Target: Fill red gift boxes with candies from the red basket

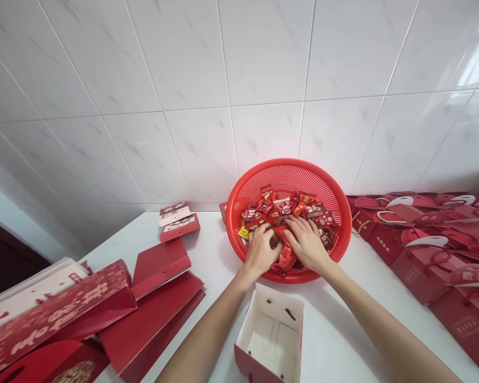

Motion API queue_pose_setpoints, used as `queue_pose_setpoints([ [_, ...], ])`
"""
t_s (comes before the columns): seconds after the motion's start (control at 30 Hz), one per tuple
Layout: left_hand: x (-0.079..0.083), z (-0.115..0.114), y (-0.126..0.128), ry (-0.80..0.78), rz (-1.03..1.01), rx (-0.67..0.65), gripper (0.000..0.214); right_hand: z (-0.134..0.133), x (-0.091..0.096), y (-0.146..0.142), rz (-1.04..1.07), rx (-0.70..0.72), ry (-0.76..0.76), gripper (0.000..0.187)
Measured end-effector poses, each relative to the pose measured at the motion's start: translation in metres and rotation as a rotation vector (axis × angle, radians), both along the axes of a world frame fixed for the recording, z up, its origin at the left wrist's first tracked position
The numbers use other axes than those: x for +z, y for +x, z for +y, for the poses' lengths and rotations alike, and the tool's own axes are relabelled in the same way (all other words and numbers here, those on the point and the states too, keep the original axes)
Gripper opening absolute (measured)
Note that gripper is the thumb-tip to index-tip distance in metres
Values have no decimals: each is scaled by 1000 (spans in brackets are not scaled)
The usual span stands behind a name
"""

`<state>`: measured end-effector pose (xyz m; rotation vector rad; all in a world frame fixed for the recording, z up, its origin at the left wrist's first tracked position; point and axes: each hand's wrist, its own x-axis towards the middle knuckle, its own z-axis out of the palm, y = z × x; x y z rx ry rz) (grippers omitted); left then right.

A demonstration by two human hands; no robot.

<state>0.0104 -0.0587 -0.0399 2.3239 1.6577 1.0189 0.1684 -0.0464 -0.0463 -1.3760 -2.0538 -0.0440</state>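
The wrapped candies lay heaped in a perforated red plastic basket, which stood close to the far edge of the white table. Both hands were in among them. The left hand had its fingers curled down into the near part of the heap; the right hand lay across it with fingers stretched forward. A shiny red packet sat between them. With the fingertips buried, it could not be told whether either hand gripped a piece.

The step in hand appeared to be picking through or gathering candies. The next move, by that reading, called for closing the fingers on chosen pieces and lifting them clear of the basket's near rim.

Just in front of the basket, toward the table's near edge, an open-topped carton showed its bare white inside between the forearms. Red gift boxes with handles crowded the table's right side, while folded red cartons lay along its left edge. Beyond the far edge rose a tiled wall.
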Motion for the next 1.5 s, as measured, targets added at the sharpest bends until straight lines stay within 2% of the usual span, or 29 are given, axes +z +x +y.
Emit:
queue_pose_setpoints([
  [0.07,-4,2,0,80,-26,3,6,1,-1,0,14,-38,-14,54],
  [0.23,-11,5,0,167,-43,30,29,5,-5,3,78,-46,-56,65],
  [0.3,-11,4,-1,206,-65,77,40,6,-6,3,104,-27,-52,66],
  [0.47,-6,0,2,315,-166,233,51,2,-4,7,200,-12,-41,67],
  [0.53,-5,-1,4,291,-203,248,65,-2,1,11,194,79,-34,67],
  [0.6,-6,-1,4,232,-228,235,76,-8,7,13,134,241,-32,68],
  [0.7,-8,1,-2,149,-203,151,65,-15,14,11,18,444,-54,70],
  [0.8,-9,2,-11,99,-136,42,43,-19,18,3,-38,517,-52,67],
  [0.93,-10,0,-16,111,-152,-12,30,-20,19,-5,-52,509,-22,54],
  [1.07,-11,-1,-14,167,-184,-62,30,-20,20,-5,-49,464,-36,35],
  [1.23,-14,-1,-15,223,-196,-129,29,-20,22,-1,-51,455,-45,29],
  [1.33,-16,0,-16,225,-206,-141,28,-21,24,3,-63,479,-73,37],
  [1.43,-17,0,-16,220,-211,-149,30,-21,26,7,-123,534,-134,65],
  [1.5,-17,-1,-16,202,-205,-170,35,-20,27,9,-159,549,-166,71],
])
